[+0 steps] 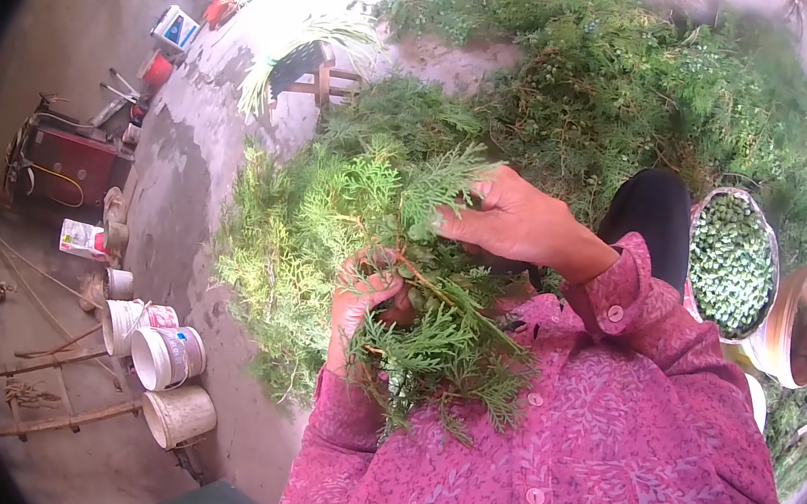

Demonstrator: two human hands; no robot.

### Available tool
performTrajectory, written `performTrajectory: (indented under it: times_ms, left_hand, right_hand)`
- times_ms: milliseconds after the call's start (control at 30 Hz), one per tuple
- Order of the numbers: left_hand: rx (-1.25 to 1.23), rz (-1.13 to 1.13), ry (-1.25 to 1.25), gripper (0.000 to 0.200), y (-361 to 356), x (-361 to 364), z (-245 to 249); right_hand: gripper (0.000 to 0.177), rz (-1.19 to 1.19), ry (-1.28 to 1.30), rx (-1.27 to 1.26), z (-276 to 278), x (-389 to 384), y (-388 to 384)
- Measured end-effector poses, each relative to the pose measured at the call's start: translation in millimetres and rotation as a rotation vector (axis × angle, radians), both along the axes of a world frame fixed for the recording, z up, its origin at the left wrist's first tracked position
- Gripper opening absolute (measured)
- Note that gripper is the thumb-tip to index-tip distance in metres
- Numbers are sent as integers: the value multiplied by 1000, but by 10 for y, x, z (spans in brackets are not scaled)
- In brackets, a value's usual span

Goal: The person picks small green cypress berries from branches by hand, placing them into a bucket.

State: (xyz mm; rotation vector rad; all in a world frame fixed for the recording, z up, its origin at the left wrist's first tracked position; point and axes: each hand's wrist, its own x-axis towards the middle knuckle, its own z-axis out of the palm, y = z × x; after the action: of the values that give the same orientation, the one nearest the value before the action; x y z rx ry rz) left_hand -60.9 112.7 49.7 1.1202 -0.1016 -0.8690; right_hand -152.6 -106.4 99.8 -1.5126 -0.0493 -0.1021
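My left hand (365,300) is closed around the stem of a leafy conifer branch (444,333), with flat scaly green sprays hanging over my lap. My right hand (518,221) is at the branch's upper end, thumb and fingers pinched at a green spray (442,186). Whether a small cone is also between those fingertips is hidden by the foliage. To the right of my knee (652,217) stands a bucket full of small green cones (730,262).
A large heap of cut conifer branches (634,99) covers the floor ahead, with a sunlit pile (287,258) at left. A wooden stool (324,81) stands beyond. White buckets (167,356) and a red box (71,166) line the left wall. Another container (805,327) is far right.
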Motion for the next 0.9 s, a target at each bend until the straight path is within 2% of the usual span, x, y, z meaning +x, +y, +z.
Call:
performTrajectory:
  times_ms: [33, 100, 167, 233, 300, 333, 400, 467, 533, 600, 633, 700, 733, 800, 867, 900]
  left_hand:
    - [36, -26, -32, 51, 3, 12, 13]
    - [73, -51, -62, 48, -32, 14, 80]
    - [104, -161, -79, 39, -110, -2, 199]
    - [105, -140, -40, 36, -130, -22, 203]
    - [106, -118, 2, 33, -149, -45, 203]
    - [112, -76, 3, 34, -157, -59, 203]
    - [119, -35, 6, 35, -164, -74, 182]
    - [92, 60, 33, 37, -153, -96, 138]
    - [100, 54, -4, 38, -153, -105, 156]
    - [110, 49, -41, 40, -142, -100, 158]
    - [131, 36, -50, 40, -129, -86, 147]
    - [152, 23, -60, 40, -141, -115, 171]
    - [137, 42, -91, 38, -177, -183, 224]
    - [123, 63, -121, 36, -177, -196, 243]
    - [47, -143, -150, 29, -128, -99, 222]
    - [123, -180, -184, 24, -107, -89, 256]
  right_hand:
    - [21, 1, 0, 0, -16, 27, 19]
    - [19, -169, -318, -318, -77, 70, 67]
    - [19, -182, -218, -255, -81, 55, 123]
    - [19, -196, -119, -192, -72, 25, 160]
    - [19, -267, -184, -431, -48, -20, 184]
    - [19, -265, -183, -431, -57, -35, 195]
    - [18, -291, -142, -589, -75, -55, 205]
    - [18, -257, -218, -585, -146, -13, 172]
    - [18, -221, -299, -582, -159, 16, 150]
    - [19, -80, -181, -415, -127, 19, 150]
    - [19, -80, -181, -415, -100, 21, 153]
    - [22, -10, -2, -323, -51, 26, 156]
    - [22, -9, -3, -322, -65, 12, 156]
    - [30, -81, 73, -66, -126, -47, 151]
    - [35, -59, 44, -90, -176, -100, 127]
    - [39, -39, 16, -115, -208, -126, 106]
